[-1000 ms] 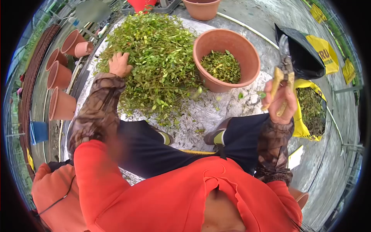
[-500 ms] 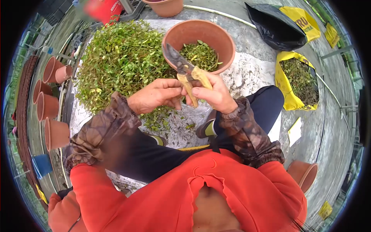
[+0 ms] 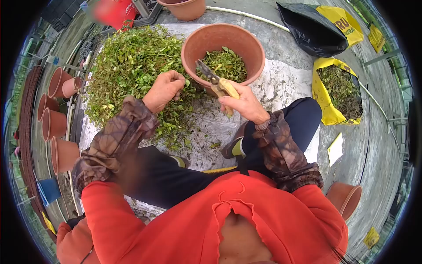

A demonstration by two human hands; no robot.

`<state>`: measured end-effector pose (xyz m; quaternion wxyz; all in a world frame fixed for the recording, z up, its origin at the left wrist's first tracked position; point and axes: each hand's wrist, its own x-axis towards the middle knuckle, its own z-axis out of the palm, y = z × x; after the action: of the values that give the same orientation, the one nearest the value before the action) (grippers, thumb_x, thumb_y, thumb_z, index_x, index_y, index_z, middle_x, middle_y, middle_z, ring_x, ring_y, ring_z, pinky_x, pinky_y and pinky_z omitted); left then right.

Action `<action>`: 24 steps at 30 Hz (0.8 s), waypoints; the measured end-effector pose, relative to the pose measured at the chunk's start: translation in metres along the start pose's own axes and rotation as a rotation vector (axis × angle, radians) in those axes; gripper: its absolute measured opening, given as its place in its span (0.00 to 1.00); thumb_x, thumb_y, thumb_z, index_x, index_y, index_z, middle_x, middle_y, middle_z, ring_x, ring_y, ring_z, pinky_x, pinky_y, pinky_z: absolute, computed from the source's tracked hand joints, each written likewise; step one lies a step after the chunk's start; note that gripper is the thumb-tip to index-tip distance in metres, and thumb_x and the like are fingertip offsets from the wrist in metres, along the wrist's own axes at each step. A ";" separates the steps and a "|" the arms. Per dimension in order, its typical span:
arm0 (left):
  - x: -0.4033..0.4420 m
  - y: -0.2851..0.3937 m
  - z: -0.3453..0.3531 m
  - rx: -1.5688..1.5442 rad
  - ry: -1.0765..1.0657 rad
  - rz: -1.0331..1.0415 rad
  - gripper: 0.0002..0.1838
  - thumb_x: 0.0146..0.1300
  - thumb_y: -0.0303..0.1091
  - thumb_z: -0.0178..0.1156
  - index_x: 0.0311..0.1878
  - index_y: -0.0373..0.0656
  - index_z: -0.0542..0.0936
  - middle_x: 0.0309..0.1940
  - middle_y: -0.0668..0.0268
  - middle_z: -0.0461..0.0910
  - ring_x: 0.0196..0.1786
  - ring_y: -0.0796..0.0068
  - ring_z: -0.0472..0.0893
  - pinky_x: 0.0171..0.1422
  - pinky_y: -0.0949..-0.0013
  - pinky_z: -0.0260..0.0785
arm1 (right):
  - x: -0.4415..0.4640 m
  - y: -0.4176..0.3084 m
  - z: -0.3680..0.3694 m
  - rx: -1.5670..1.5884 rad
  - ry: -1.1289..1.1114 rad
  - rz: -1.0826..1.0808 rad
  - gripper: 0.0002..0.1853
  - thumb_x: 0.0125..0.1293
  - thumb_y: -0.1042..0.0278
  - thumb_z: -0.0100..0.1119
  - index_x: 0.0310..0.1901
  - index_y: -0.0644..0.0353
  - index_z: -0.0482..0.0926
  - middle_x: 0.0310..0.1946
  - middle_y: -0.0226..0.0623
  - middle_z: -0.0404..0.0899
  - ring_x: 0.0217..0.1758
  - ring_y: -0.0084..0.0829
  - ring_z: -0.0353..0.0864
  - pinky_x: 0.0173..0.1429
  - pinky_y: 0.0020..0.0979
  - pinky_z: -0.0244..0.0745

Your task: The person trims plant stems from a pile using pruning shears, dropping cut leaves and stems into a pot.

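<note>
My right hand (image 3: 246, 104) is wrapped round the yellow handles of a pair of pruning shears (image 3: 228, 88). Their dark blades point up and left, over the near rim of a terracotta-coloured pot (image 3: 193, 42). Cut leafy sprigs (image 3: 226, 62) lie in the bottom of that pot. At the right edge of a large heap of leafy stems (image 3: 132, 64) is my left hand (image 3: 165, 91), its fingers pinched together. Whatever those fingers hold, if anything, is too small to make out. Loose leaves trail from the heap towards my feet.
A yellow bag (image 3: 323, 90) of dried clippings stands at the right, below a black bag (image 3: 310, 31). Several brown pots (image 3: 66, 154) line the left side, near a blue container (image 3: 48, 189). Another pot (image 3: 344, 200) lies at lower right. White sheeting (image 3: 281, 81) covers the ground ahead.
My left hand has moved up and left, away from the right hand, to the heap. The shears have shifted slightly down and right, and their blades have tilted.
</note>
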<state>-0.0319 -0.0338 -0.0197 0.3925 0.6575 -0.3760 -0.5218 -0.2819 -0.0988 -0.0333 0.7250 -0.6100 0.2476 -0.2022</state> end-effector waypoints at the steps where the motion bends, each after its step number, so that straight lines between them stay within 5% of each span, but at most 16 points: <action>1: 0.005 -0.002 -0.004 0.034 0.032 0.031 0.05 0.62 0.29 0.55 0.38 0.38 0.74 0.25 0.70 0.72 0.24 0.83 0.68 0.26 0.75 0.63 | -0.001 0.000 -0.004 -0.028 0.027 0.020 0.22 0.64 0.70 0.58 0.58 0.65 0.70 0.34 0.30 0.76 0.33 0.20 0.78 0.36 0.23 0.73; 6: 0.026 -0.012 -0.009 0.235 0.135 0.200 0.07 0.61 0.30 0.55 0.39 0.35 0.75 0.26 0.69 0.73 0.27 0.81 0.69 0.30 0.72 0.64 | 0.002 0.003 -0.020 -0.333 0.226 0.021 0.25 0.63 0.66 0.60 0.61 0.61 0.69 0.28 0.26 0.75 0.24 0.16 0.74 0.25 0.21 0.67; 24: 0.043 -0.010 0.011 0.495 0.142 0.471 0.08 0.60 0.29 0.56 0.37 0.33 0.75 0.26 0.62 0.77 0.28 0.73 0.75 0.35 0.66 0.68 | 0.018 0.011 -0.041 -0.309 0.284 0.203 0.19 0.62 0.64 0.59 0.52 0.64 0.74 0.29 0.29 0.75 0.23 0.18 0.74 0.24 0.23 0.69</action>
<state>-0.0348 -0.0695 -0.0476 0.3563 0.6625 -0.6043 -0.2628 -0.2927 -0.1402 -0.0520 0.5978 -0.6510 0.4352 -0.1715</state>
